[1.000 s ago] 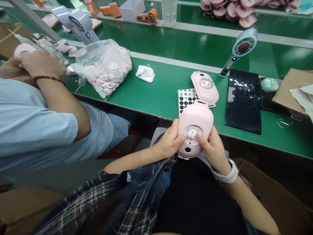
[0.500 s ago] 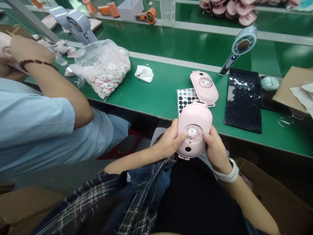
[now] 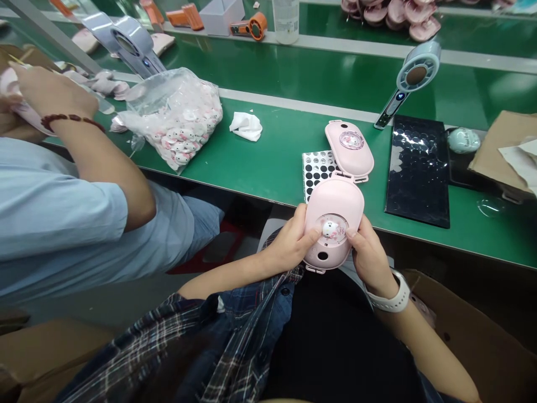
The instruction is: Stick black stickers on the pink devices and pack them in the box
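No writing is showing legibly. Left hand (image 3: 289, 243) and right hand (image 3: 369, 257) are pinching the pink case (image 3: 335, 210) from 2 sides. Its long axis is pointing away toward the table (image 3: 272, 162).

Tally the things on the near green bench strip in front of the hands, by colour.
Pink: 2, the pink oval case held in both hands, and the pink oval case lying on the bench
Black: 1, the glossy black tray
Black-and-white: 1, the dotted sticker sheet
White: 1, the crumpled white cloth
Total: 5
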A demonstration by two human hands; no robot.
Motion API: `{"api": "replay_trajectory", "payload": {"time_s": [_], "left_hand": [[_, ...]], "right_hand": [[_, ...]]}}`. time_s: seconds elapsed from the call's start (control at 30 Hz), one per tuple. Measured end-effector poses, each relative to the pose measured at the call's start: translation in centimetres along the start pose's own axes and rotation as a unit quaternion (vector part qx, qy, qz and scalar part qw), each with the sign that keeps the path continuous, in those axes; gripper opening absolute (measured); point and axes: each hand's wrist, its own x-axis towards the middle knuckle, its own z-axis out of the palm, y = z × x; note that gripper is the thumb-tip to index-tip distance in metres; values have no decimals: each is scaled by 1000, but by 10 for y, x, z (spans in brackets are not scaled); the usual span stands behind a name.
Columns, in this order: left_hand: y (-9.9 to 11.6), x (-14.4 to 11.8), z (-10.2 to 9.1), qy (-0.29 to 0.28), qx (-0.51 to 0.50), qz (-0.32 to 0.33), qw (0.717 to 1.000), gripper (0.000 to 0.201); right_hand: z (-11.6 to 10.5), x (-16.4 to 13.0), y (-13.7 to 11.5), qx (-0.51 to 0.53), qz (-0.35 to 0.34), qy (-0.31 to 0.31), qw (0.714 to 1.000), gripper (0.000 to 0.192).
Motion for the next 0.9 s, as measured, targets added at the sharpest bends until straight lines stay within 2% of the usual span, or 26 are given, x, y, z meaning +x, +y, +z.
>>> {"api": "replay_trajectory", "payload": {"time_s": [0.47, 0.57, 0.7, 0.9], "left_hand": [[-3, 0, 0, -3, -14, -15, 1000, 43], [-5, 0, -1, -11, -36, -2, 999, 46], [-9, 0, -2, -26, -52, 23, 998, 47], [-7, 0, -3, -22, -26, 7, 999, 42]], "right_hand": [[0, 1, -2, -9, 8, 4, 1000, 41], [-1, 1, 0, -5, 8, 5, 1000, 40], [-2, 1, 6, 25, 19, -1, 1000, 41], [-4, 0, 13, 84, 32, -22, 996, 40]]}}
